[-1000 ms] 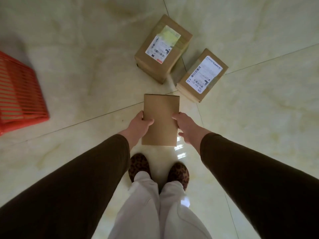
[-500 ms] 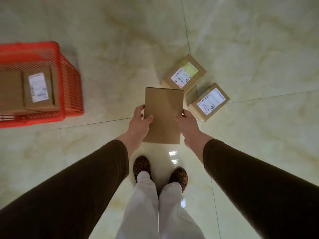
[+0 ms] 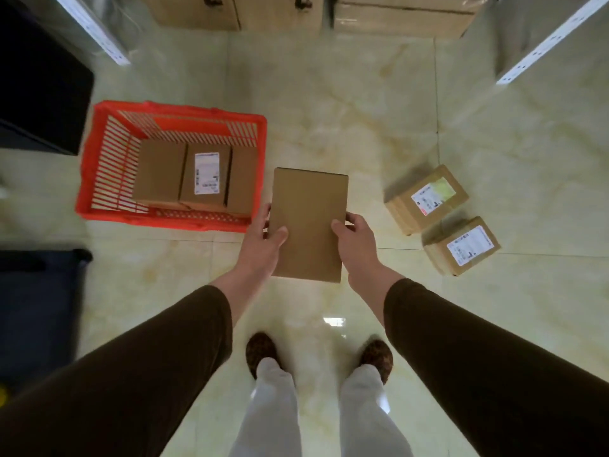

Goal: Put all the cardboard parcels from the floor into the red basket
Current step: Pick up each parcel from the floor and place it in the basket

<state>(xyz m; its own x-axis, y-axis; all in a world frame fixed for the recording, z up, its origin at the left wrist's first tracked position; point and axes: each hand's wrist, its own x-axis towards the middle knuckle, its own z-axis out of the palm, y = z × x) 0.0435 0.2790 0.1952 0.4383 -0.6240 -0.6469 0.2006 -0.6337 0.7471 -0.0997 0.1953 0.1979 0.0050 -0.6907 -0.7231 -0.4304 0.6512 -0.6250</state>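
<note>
Risen, both feet apart on glossy marble floor [image 3: 329, 127], left hand [image 3: 262, 244] and right hand [image 3: 357, 247] clamp plain parcel [image 3: 309, 225].

Glossy cream marble-look floor tiles [image 3: 346, 103], thin dark grout lines, bright light glint near bottom centre. Large cardboard cartons [image 3: 395, 14] along far edge. Pale metal shelving uprights [image 3: 99, 37] top left and top right. Dark cabinet [image 3: 39, 87] left; dark blue bin [image 3: 36, 308] lower left.

Matt cardboard parcel [image 3: 309, 222], slatted red plastic basket [image 3: 99, 166], glossy marbled floor [image 3: 346, 110].
</note>
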